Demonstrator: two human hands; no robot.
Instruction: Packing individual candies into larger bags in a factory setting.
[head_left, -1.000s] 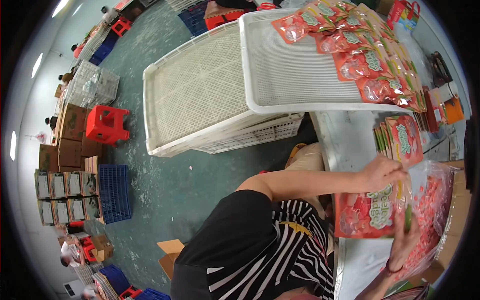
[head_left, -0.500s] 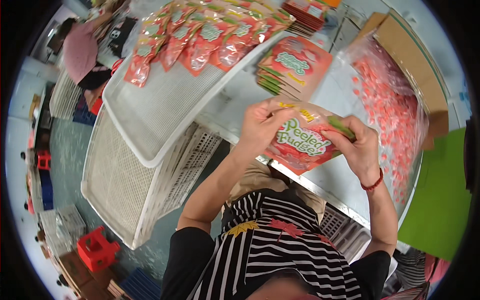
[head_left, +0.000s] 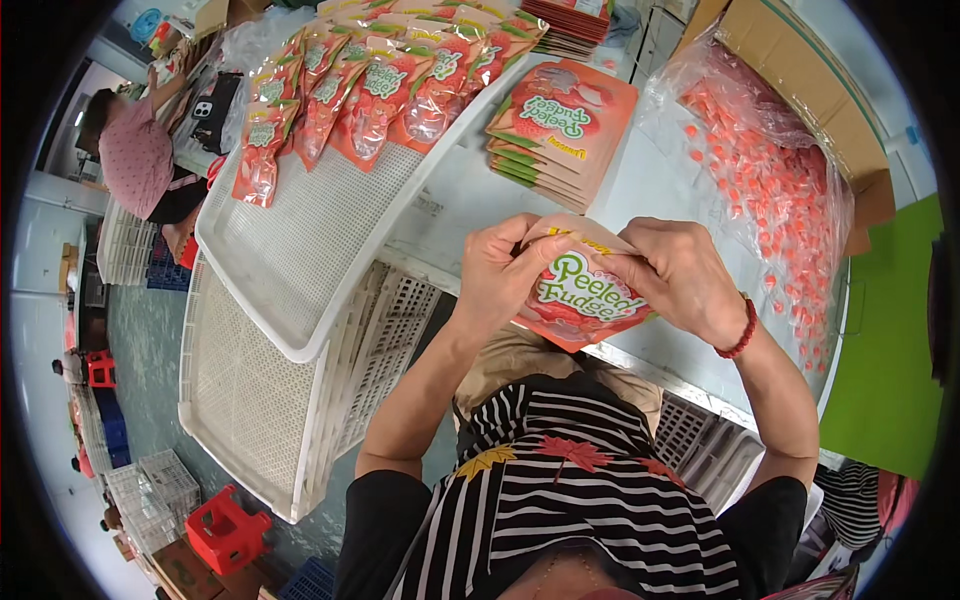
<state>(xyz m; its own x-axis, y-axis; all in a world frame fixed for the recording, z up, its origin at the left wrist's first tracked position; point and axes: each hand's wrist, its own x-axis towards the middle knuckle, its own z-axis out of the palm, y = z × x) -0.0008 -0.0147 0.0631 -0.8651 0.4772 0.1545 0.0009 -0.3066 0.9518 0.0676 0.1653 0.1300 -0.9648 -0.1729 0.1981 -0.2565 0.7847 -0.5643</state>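
Both hands grip one red candy pouch (head_left: 582,300) with a printed front, held upright over the near table edge. My left hand (head_left: 503,268) pinches its upper left side between thumb and fingers. At the upper right, my right hand (head_left: 682,270) is closed on the pouch's top edge, a red bracelet on the wrist. Whether the pouch's mouth is open I cannot tell. Just beyond lies a stack of flat pouches (head_left: 566,125). To the right, pink-red wrapped candies (head_left: 770,215) spill out of a clear plastic bag (head_left: 735,90).
Left of me a white mesh tray (head_left: 300,245) bears several plump pouches (head_left: 375,95). It rests above more stacked trays (head_left: 245,370). A cardboard box (head_left: 800,80) stands behind the candies on the table (head_left: 455,215). Farther left are a red stool (head_left: 228,530) and a person in pink (head_left: 140,165).
My right hand has moved from the pouch's right side up to its top edge, with its fingers curled over. The left hand still pinches the upper left. The view has shifted slightly.
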